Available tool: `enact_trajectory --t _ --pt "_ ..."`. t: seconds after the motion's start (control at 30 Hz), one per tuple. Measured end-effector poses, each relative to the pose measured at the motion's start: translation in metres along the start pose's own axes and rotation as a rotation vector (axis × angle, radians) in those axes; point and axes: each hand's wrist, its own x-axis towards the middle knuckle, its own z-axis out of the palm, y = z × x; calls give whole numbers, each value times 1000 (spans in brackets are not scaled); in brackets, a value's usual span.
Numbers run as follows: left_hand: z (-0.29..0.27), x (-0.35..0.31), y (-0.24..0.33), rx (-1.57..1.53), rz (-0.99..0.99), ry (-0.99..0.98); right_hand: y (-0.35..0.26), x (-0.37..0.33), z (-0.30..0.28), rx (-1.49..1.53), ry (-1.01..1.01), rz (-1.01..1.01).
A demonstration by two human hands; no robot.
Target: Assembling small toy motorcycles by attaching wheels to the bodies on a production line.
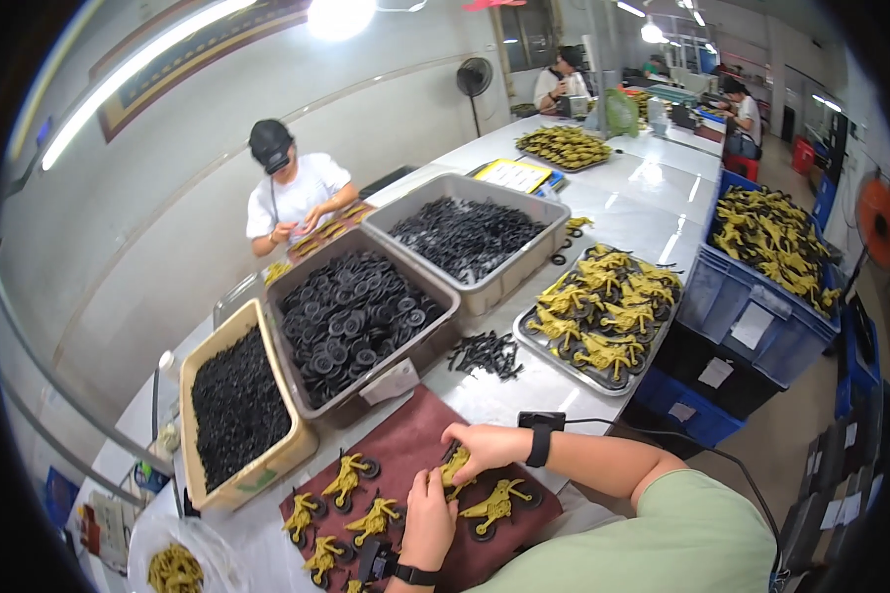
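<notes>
Both my hands are on one yellow toy motorcycle (452,466) over a dark red cloth (410,435). My right hand (485,450) reaches in from the right and grips its upper part, the fingers partly covering it. From below, my left hand (428,519) holds its lower side with bent fingers. Around them on the cloth lie several more toy motorcycles with black wheels, such as one toy motorcycle (346,479) to the left and another toy motorcycle (499,504) to the right. Each wrist wears a black band.
Beyond the cloth stand a bin of black wheels (289,287), a beige bin of small black parts (302,435) and a grey bin (480,296). Loose black parts (487,354) lie near a tray of motorcycles (526,331). A blue crate (752,316) is right; a co-worker (297,193) sits opposite.
</notes>
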Motion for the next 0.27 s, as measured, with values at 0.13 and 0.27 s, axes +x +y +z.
enact_trajectory --t 0.13,0.27 --pt "3 5 -2 -24 43 -10 6 -3 -1 107 26 -73" --pt "-4 11 10 -22 70 93 16 -10 -22 225 48 -28"
